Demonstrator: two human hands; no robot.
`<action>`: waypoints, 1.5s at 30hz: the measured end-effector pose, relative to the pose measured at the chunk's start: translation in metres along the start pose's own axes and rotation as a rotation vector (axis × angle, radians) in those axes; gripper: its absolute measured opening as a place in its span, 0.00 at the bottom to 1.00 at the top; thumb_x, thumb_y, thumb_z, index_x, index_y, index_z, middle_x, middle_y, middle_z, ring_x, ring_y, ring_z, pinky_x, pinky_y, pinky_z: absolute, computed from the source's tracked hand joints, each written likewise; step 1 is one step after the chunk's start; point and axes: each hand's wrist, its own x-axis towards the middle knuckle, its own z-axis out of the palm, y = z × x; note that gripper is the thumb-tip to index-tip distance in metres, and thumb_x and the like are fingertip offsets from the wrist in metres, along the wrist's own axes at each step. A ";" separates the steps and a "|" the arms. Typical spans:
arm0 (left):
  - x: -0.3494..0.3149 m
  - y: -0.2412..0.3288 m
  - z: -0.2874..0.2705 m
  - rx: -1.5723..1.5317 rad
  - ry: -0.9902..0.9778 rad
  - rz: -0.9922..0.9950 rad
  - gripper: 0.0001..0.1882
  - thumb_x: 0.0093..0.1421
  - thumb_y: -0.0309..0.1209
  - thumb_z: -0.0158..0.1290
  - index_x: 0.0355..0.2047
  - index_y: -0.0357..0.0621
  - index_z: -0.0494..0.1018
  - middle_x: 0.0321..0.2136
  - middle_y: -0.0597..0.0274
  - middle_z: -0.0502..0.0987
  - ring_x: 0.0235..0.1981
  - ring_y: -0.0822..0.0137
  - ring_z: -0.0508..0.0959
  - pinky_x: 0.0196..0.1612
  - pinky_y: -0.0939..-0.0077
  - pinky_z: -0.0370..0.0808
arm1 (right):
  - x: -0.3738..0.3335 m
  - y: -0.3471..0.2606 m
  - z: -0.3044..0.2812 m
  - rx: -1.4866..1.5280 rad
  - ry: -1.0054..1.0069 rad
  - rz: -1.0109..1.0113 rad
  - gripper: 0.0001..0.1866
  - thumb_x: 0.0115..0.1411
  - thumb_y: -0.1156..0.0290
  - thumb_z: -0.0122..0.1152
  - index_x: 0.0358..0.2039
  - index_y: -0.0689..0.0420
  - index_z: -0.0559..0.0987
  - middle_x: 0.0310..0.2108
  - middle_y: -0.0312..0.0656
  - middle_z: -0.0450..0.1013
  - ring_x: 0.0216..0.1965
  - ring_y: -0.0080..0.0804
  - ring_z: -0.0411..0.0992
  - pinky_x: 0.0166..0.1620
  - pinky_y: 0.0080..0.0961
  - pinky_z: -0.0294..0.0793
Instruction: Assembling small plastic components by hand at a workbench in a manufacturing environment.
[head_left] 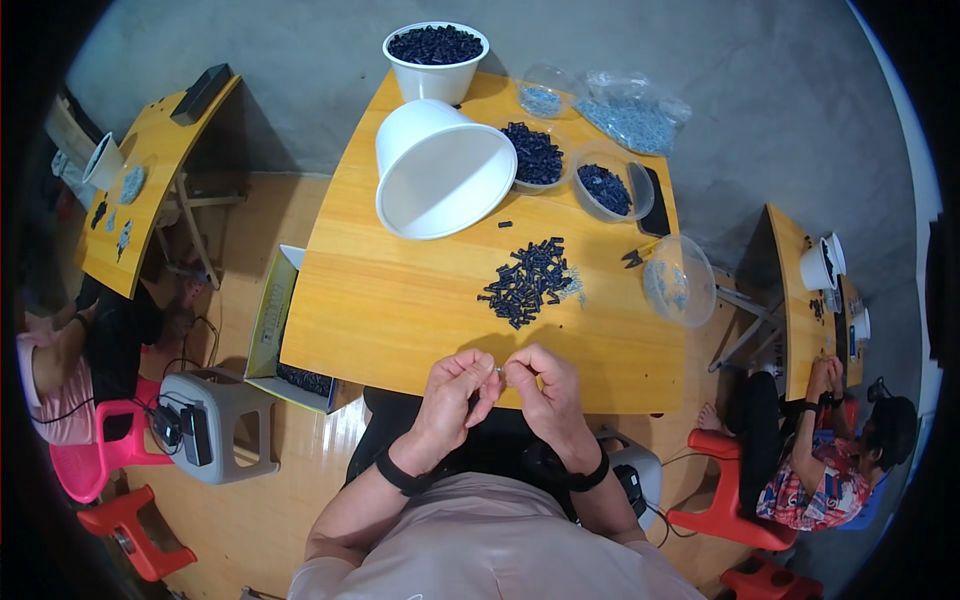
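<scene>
My left hand and my right hand meet fingertip to fingertip at the table's near edge. Both are closed in a pinch on a tiny pale piece, too small to name and mostly covered by the fingers. Just beyond them a loose pile of small black cylindrical parts lies on the wooden table. Small light blue-grey pieces are scattered against its right side. A single black part lies apart behind the pile.
A white bucket lies tipped, behind it an upright bucket of black parts. Clear tubs, a bag of pale pieces, yellow-handled snips and a clear container stand right. People sit at tables either side.
</scene>
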 end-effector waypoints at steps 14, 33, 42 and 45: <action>0.000 0.002 0.006 0.021 0.000 -0.056 0.17 0.62 0.38 0.44 0.20 0.42 0.65 0.12 0.64 0.66 0.06 0.78 0.58 0.09 0.86 0.50 | 0.003 0.000 0.007 -0.050 0.073 -0.122 0.05 0.52 0.82 0.53 0.28 0.59 0.69 0.23 0.42 0.66 0.24 0.35 0.69 0.27 0.24 0.67; 0.009 -0.004 -0.001 0.010 0.061 -0.021 0.16 0.64 0.39 0.42 0.23 0.42 0.67 0.16 0.62 0.69 0.07 0.77 0.59 0.08 0.87 0.52 | 0.027 0.060 -0.044 -0.716 0.304 0.001 0.07 0.47 0.84 0.54 0.26 0.60 0.67 0.24 0.47 0.67 0.27 0.50 0.67 0.29 0.35 0.66; 0.006 -0.001 -0.002 -0.064 0.018 -0.011 0.13 0.64 0.35 0.42 0.28 0.39 0.67 0.19 0.63 0.70 0.09 0.77 0.60 0.08 0.88 0.53 | 0.020 0.049 -0.042 -0.601 0.381 -0.087 0.08 0.50 0.82 0.53 0.32 0.60 0.71 0.28 0.48 0.69 0.28 0.46 0.70 0.31 0.32 0.69; 0.001 -0.002 -0.006 -0.060 0.032 0.002 0.12 0.64 0.34 0.42 0.29 0.39 0.67 0.19 0.63 0.70 0.08 0.77 0.60 0.08 0.87 0.53 | 0.004 0.038 -0.036 -0.423 0.329 -0.047 0.06 0.51 0.80 0.55 0.32 0.60 0.72 0.28 0.46 0.69 0.28 0.39 0.70 0.31 0.29 0.69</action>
